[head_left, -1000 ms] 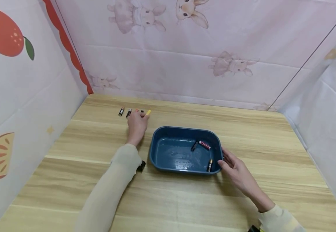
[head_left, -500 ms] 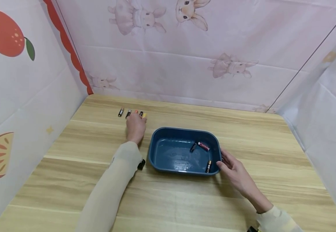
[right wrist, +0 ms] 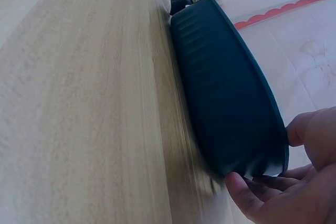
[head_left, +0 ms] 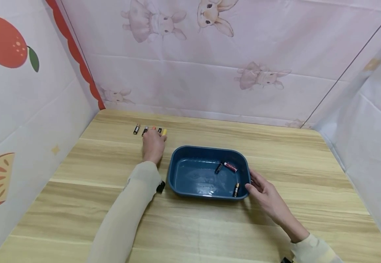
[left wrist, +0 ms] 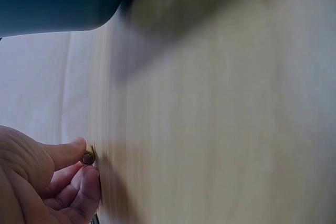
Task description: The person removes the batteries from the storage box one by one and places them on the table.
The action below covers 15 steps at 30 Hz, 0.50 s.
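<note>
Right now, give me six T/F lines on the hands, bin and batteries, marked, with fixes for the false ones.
1. Three batteries lie in the bin. True.
2. The left hand is in the bin. False: it is outside, at the row of batteries, pinching the yellow battery.
3. The right hand touches the bin. True.
4. The red battery stands upright. False: it lies on its side in the bin.
5. The yellow battery is at the row's right end. True.
6. The row is nearer the head camera than the bin. False: it is farther away.
</note>
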Available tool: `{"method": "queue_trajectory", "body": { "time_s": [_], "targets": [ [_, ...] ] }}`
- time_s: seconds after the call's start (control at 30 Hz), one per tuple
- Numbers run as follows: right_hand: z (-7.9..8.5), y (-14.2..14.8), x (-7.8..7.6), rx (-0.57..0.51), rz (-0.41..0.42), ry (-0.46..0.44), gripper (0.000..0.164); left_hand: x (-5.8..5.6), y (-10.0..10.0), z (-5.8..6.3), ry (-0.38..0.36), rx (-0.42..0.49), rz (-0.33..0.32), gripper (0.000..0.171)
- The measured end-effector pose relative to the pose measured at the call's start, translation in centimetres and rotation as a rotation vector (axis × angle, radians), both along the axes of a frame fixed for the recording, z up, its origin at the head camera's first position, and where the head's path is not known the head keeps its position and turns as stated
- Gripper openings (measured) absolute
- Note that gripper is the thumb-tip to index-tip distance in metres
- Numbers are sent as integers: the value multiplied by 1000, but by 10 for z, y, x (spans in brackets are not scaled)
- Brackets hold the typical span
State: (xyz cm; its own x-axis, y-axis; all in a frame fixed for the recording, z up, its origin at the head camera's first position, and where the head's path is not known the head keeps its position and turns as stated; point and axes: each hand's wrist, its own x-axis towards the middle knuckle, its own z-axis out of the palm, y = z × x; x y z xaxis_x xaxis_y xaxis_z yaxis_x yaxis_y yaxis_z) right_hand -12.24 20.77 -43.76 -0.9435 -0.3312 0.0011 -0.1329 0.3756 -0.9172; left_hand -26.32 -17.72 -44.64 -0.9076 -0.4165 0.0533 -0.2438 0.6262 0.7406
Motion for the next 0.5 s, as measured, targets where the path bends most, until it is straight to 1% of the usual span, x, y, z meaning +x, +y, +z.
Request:
{"method": "queue_trajectory", "body": {
  "time_s": [0.23,0.5],
  "targets": [
    [0,1,0,14,-2,-5,59,1,1,0,20,-7,-1,17],
    [1,2,-1,21,-3,-6,60,2,1,1,13,1,-5,18]
  ]
}}
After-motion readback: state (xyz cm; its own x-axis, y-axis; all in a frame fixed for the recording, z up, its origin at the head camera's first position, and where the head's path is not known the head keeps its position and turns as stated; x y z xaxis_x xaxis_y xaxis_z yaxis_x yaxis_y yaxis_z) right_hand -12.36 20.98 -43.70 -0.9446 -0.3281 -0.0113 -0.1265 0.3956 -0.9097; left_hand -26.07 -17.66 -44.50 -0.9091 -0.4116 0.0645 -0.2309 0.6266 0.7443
